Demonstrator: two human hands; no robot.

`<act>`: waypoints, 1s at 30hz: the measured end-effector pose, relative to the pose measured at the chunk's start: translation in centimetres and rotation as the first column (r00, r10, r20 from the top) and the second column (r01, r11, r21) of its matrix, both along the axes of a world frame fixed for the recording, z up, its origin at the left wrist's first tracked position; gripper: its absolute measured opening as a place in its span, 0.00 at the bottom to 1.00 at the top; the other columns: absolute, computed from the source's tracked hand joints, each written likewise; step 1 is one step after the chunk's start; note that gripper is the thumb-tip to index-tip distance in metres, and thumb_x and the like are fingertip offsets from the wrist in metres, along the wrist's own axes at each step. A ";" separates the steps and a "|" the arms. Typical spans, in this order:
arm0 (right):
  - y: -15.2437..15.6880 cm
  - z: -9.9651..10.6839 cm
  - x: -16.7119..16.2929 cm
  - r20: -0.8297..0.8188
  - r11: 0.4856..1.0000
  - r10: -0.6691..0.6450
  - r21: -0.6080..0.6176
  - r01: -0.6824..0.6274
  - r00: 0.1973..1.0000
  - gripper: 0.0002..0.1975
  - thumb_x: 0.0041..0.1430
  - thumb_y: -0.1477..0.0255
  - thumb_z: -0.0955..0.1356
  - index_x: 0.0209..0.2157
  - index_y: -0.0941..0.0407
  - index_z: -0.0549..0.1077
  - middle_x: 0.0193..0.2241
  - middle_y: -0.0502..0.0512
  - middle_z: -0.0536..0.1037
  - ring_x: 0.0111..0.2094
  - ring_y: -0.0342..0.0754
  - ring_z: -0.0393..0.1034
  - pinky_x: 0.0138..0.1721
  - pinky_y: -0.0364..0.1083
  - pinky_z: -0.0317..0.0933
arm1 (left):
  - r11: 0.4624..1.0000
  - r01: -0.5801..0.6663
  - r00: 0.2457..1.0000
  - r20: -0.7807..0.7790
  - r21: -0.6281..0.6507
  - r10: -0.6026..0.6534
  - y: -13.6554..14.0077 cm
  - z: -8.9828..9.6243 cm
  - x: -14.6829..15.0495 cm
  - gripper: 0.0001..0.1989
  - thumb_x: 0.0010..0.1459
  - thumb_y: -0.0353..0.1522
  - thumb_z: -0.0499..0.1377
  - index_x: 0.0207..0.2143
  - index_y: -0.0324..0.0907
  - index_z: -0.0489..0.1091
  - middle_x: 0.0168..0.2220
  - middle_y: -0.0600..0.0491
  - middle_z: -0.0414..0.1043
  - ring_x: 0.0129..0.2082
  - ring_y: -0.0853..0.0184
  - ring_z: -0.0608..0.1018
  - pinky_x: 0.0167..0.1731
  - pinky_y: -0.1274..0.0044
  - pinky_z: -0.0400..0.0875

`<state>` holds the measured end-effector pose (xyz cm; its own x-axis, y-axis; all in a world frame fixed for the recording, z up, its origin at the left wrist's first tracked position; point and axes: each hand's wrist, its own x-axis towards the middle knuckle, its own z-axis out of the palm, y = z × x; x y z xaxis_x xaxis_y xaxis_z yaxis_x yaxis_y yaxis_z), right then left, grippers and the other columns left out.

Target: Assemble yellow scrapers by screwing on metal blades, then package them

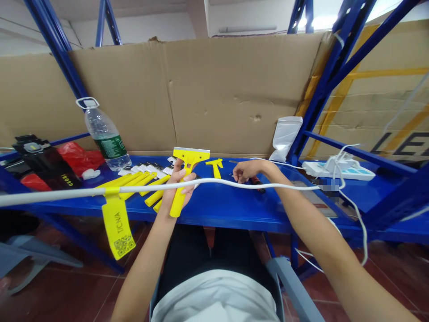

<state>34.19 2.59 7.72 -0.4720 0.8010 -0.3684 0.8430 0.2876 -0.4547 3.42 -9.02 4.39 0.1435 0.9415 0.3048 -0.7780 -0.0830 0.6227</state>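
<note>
Head camera view: the left hand [170, 192] grips a yellow scraper [191, 156], its fingers wrapped around the handle, its wide head with a pale metal strip upright at the far end. This scraper is above the blue table [217, 210]. To the right of the scraper, the right hand [248, 171] hangs low over the table with its fingers curled inward; I cannot tell whether they pinch anything. Between the scraper and that hand lies a small yellow T-shaped piece [214, 166]. Farther right of the scraper, just under the right hand, a red-and-black tool [261, 191] partly shows.

Left of the scraper, several yellow handles [140, 182] lie side by side at a slant, with black-and-white pieces at their far ends. Beyond these, farther left of the scraper, stand a clear bottle [112, 145] with a green label, a red plastic bag [80, 158] and a black box [45, 165]. Well to the right of the scraper are a white packet [286, 136] and a white power strip [355, 172]. A white cable [228, 182] crosses in front of the scraper's handle, a yellow tag [118, 223] hanging from it left of the scraper
</note>
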 end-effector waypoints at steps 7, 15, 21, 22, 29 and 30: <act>-0.2 -0.4 -0.4 0.007 0.996 -0.036 0.078 0.035 0.999 0.16 0.42 0.65 0.83 0.33 0.52 0.82 0.31 0.57 0.82 0.29 0.54 0.74 0.29 0.52 0.66 | 0.999 0.022 1.000 0.009 -0.044 -0.021 0.1 0.1 0.3 0.24 0.56 0.24 0.67 0.55 0.49 0.75 0.49 0.51 0.75 0.25 0.80 0.67 0.15 0.91 0.55; 0.1 -0.4 -1.1 -0.035 0.963 -0.038 0.264 0.046 0.999 0.09 0.50 0.72 0.79 0.34 0.53 0.80 0.34 0.56 0.87 0.37 0.55 0.81 0.35 0.47 0.67 | 0.998 0.040 0.999 0.034 -0.057 -0.039 0.2 0.1 0.3 0.25 0.58 0.23 0.67 0.56 0.49 0.74 0.46 0.52 0.73 0.26 0.79 0.69 0.16 0.91 0.56; 0.5 -0.5 -1.5 -0.083 0.874 -0.002 0.485 0.042 0.997 0.08 0.57 0.82 0.74 0.37 0.56 0.81 0.36 0.55 0.87 0.37 0.49 0.79 0.40 0.44 0.66 | 0.996 0.074 0.994 0.089 -0.059 -0.068 0.2 -0.1 0.2 0.25 0.58 0.22 0.66 0.56 0.49 0.74 0.45 0.53 0.73 0.24 0.79 0.68 0.16 0.89 0.58; 0.6 -0.5 -1.6 -0.099 0.857 0.008 0.514 0.044 0.995 0.08 0.58 0.82 0.74 0.37 0.57 0.82 0.36 0.55 0.87 0.36 0.49 0.79 0.40 0.44 0.66 | 0.995 0.080 0.993 0.093 -0.058 -0.075 0.2 -0.1 0.2 0.25 0.58 0.21 0.66 0.57 0.49 0.74 0.45 0.53 0.73 0.24 0.79 0.68 0.16 0.89 0.58; 1.5 -1.1 -1.8 -0.243 0.719 0.085 0.687 0.110 0.966 0.05 0.64 0.77 0.73 0.38 0.57 0.85 0.41 0.61 0.88 0.41 0.53 0.82 0.47 0.49 0.72 | 0.989 0.079 0.993 0.097 -0.121 -0.067 0.1 0.3 0.4 0.25 0.60 0.20 0.63 0.57 0.49 0.72 0.51 0.49 0.76 0.27 0.77 0.76 0.16 0.90 0.58; 1.7 -1.2 -1.8 -0.263 0.699 0.106 0.706 0.117 0.959 0.06 0.65 0.77 0.73 0.39 0.57 0.86 0.42 0.61 0.88 0.42 0.54 0.82 0.48 0.49 0.72 | 0.989 0.078 0.993 0.094 -0.128 -0.066 0.2 0.4 0.4 0.24 0.61 0.20 0.62 0.57 0.48 0.71 0.52 0.48 0.77 0.28 0.77 0.77 0.16 0.90 0.59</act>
<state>32.36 4.28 6.48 -0.4544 0.7702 0.4476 0.7242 0.6120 -0.3178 3.85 -8.86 4.77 0.1904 0.9624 0.1939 -0.8319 0.0533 0.5524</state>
